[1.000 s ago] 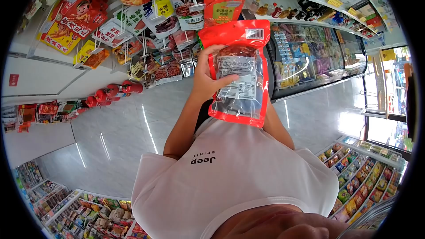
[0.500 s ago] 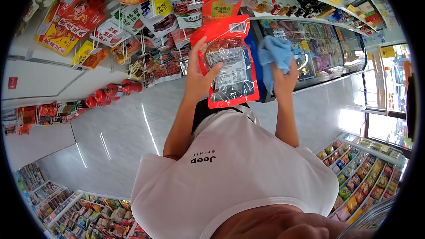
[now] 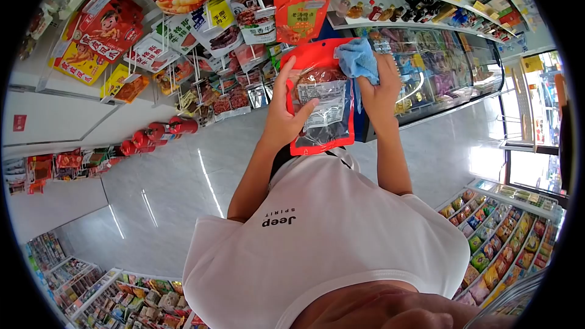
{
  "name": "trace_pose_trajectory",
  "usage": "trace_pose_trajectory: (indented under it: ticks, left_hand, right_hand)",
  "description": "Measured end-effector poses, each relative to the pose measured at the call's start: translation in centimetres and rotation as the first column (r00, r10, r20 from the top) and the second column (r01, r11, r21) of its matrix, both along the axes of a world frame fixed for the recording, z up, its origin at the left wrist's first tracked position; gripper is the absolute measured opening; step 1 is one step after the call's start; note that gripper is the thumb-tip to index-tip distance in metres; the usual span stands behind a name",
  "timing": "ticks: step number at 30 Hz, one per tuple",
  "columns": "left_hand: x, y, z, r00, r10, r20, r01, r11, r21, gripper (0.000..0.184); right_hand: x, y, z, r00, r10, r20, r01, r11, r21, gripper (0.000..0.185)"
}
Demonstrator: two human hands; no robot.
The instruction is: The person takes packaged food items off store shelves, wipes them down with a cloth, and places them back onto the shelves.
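Looked unfinished — left hand [image 3: 285, 113] pinched red packet [image 3: 325, 102], right hand [image 3: 380, 92] clutched blue cloth [image 3: 357, 61] at top corner — lower front cloth-free.

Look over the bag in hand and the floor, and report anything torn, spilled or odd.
Nothing stands out. The red bag in the left hand shows no visible tear, though glare on its clear window could hide small damage. The floor shows no visible spill; its bright streaks look like reflected light.
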State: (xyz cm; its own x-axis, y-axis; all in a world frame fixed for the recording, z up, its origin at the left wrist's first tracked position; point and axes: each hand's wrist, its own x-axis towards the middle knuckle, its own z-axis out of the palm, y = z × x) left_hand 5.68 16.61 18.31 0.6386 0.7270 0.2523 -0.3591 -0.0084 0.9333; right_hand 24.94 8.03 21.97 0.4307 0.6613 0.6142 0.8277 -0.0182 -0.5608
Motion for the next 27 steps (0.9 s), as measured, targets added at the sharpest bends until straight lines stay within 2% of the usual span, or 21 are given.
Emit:
trace_pose_trajectory:
  ticks: [3,5,6,9,10,12,14,15,21,22,25,27]
  left_hand:
    - [0.4,0.5,0.0,0.996,0.09,0.002,-0.088,0.979,0.181,0.092]
    - [0.0,0.9,-0.3,0.996,0.082,-0.035,-0.072,0.974,0.216,0.093]
    - [-0.3,0.9,-0.4,0.995,0.08,-0.056,-0.065,0.971,0.232,0.093]
    - [-0.5,0.4,0.2,0.999,-0.02,-0.024,0.021,0.999,0.047,0.093]
    - [-0.4,0.4,-0.1,1.0,-0.015,-0.027,0.017,0.997,0.076,0.094]
    - [-0.1,0.6,-0.7,1.0,-0.004,-0.028,0.008,0.991,0.137,0.095]
    - [0.1,0.3,-0.4,1.0,-0.026,-0.005,0.026,0.998,0.054,0.097]
    - [0.2,0.2,-0.2,0.999,-0.037,0.008,0.036,0.999,0.011,0.098]
    - [0.5,0.1,-0.7,0.999,-0.021,-0.046,0.029,0.983,0.179,0.1]
    - [0.6,0.1,-0.5,0.998,-0.037,-0.055,0.046,0.984,0.169,0.101]
    - [0.7,-0.1,0.1,0.994,-0.097,-0.059,0.104,0.987,0.124,0.102]
    - [0.7,-0.4,-0.1,0.99,-0.136,-0.036,0.138,0.988,0.071,0.102]
  right_hand:
    - [-1.1,-0.5,0.6,0.994,0.093,0.062,-0.09,0.995,-0.049,0.046]
    - [-1.8,-0.7,0.8,0.982,0.151,0.11,-0.139,0.984,-0.108,0.046]
    - [-1.1,-0.6,0.8,0.987,0.126,0.096,-0.115,0.987,-0.11,0.044]
    - [0.8,0.4,1.4,0.994,-0.033,0.1,0.04,0.997,-0.069,0.042]
    - [1.2,0.6,1.4,0.995,-0.033,0.099,0.037,0.999,-0.038,0.043]
    - [0.3,0.5,1.8,0.992,0.051,0.113,-0.042,0.996,-0.082,0.045]
    - [-0.8,0.2,1.6,0.975,0.185,0.125,-0.17,0.978,-0.123,0.049]
    - [-1.0,0.5,1.7,0.972,0.191,0.136,-0.175,0.977,-0.123,0.048]
    - [-0.7,1.8,2.1,0.985,0.129,0.115,-0.117,0.988,-0.106,0.048]
    - [-1.2,1.9,2.3,0.964,0.187,0.189,-0.174,0.981,-0.084,0.048]
    - [-2.2,2.1,3.0,0.947,0.26,0.19,-0.244,0.964,-0.105,0.047]
    - [-1.6,2.9,2.9,0.969,0.185,0.163,-0.179,0.983,-0.05,0.049]
